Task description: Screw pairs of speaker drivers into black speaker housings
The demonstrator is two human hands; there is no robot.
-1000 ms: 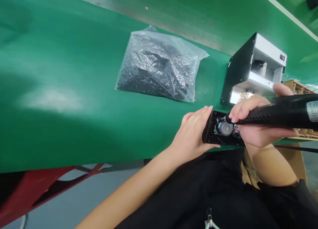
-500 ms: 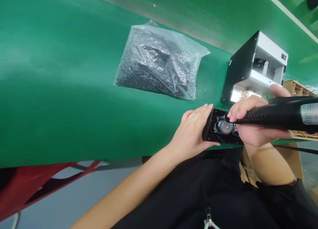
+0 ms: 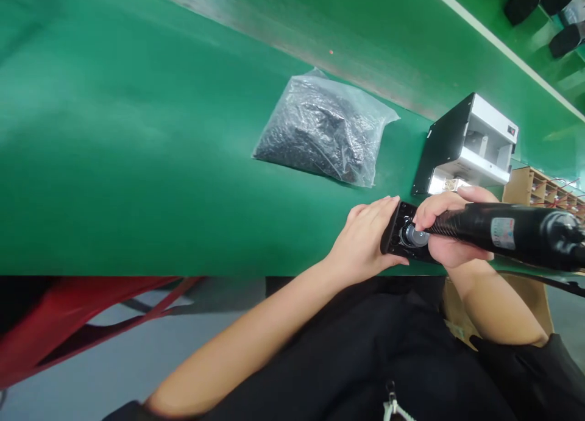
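A black electric screwdriver (image 3: 512,229) with a small label lies in the grip of my right hand (image 3: 452,250), tilted so its rear end points right. Its front end is over an open black housing (image 3: 390,235); the tip itself is hidden by my fingers. A round silver part (image 3: 415,236), perhaps a speaker magnet, sits inside the housing. My left hand (image 3: 359,241) is closed around the left end of the housing, thumb on the near side and fingers on the far side. The right end of the housing is hidden beneath my right hand.
A clear plastic bag of small dark pieces (image 3: 324,131) lies on the green table (image 3: 159,165). Beyond my right hand stands a silver and black machine (image 3: 452,147). A wooden compartment rack (image 3: 518,186) is farther right. A red chair (image 3: 59,323) stands at the lower left.
The view has shifted, so the bag appears farther right and the machine lower. The screwdriver's rear end now shows fully. Both hands keep their grips.
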